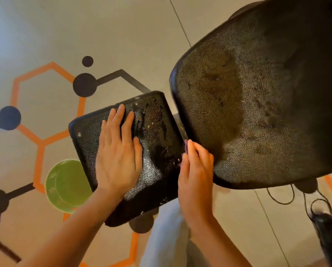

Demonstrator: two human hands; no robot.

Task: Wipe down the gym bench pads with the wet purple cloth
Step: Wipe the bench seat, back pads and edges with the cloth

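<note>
Leftmost, a green bucket (pixel 65 186) stands on the patterned floor (pixel 45 35), partly under the small seat pad (pixel 153 120). The left hand (pixel 119 153) lies flat on that pad, fingers spread, gripping nothing. Just right, the right hand (pixel 195 170) closes its grip on the purple cloth (pixel 184 147), barely visible, pressed against the near-left edge of the large back pad (pixel 247 105).
</note>
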